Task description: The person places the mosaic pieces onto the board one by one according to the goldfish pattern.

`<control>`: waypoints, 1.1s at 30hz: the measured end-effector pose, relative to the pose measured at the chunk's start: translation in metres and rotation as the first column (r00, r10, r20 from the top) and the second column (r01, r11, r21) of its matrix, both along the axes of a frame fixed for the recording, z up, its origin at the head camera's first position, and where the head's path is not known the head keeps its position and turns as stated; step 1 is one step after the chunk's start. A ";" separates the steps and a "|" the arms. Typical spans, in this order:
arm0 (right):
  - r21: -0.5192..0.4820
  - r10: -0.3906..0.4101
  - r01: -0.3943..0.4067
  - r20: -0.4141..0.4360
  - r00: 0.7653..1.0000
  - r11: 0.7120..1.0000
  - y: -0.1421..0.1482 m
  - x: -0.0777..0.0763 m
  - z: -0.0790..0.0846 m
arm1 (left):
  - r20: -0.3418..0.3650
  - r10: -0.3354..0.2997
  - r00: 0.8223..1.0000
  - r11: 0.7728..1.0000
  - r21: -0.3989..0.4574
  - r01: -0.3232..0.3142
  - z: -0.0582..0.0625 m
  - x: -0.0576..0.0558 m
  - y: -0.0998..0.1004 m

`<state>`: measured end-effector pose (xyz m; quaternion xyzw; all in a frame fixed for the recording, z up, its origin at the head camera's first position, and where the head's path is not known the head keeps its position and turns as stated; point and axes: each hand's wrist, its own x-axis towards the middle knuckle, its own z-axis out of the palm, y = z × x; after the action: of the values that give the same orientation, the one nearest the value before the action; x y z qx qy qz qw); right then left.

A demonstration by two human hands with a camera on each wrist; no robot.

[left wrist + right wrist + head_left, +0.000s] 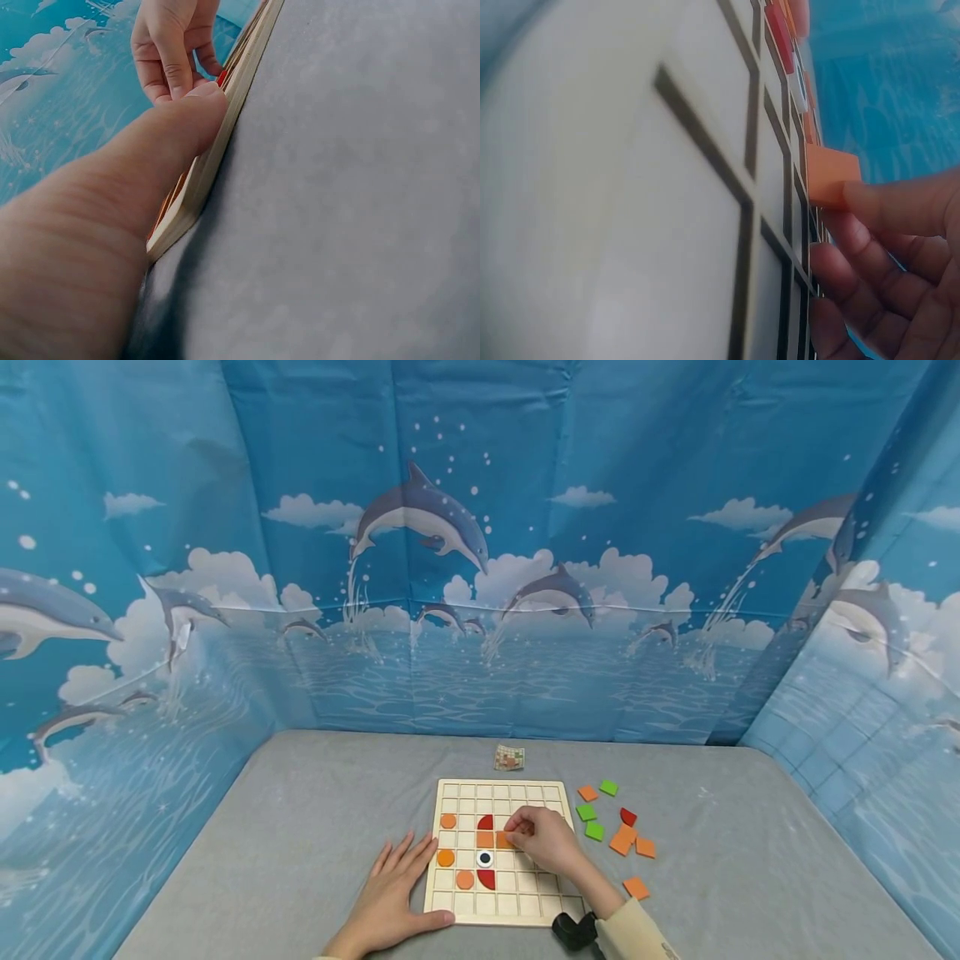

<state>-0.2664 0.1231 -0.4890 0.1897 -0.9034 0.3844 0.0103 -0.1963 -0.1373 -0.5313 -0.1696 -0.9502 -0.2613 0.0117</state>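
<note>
A wooden grid board lies on the grey table. My right hand pinches an orange square tile between thumb and fingers, tilted up at a cell near the board's middle. To its left sits another orange square, with a red quarter-round piece above it and a white disc with a black centre below. A second red piece and several orange discs occupy other cells. My left hand has its fingers spread at the board's left edge, thumb resting on the front rim.
Right of the board lie loose orange tiles, green tiles and a red piece. A small patterned card is behind the board. Something black is by my right wrist. A dolphin-print curtain surrounds the table.
</note>
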 end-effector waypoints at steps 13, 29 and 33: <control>0.049 -0.010 0.011 -0.019 1.000 0.999 -0.001 0.000 0.003 | -0.005 -0.001 1.000 1.000 -0.006 0.001 -0.001 -0.001 0.000; 0.070 -0.051 0.050 0.013 0.999 0.996 -0.004 -0.001 0.005 | -0.002 0.003 1.000 1.000 -0.005 -0.003 -0.001 0.000 0.000; 0.075 -0.058 0.056 0.018 0.998 0.996 -0.005 -0.002 0.006 | -0.003 0.003 1.000 1.000 -0.006 -0.003 0.000 0.000 0.000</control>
<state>-0.2682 0.1185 -0.4833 0.1602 -0.9221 0.3521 0.0053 -0.1964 -0.1373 -0.5316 -0.1686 -0.9511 -0.2584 0.0130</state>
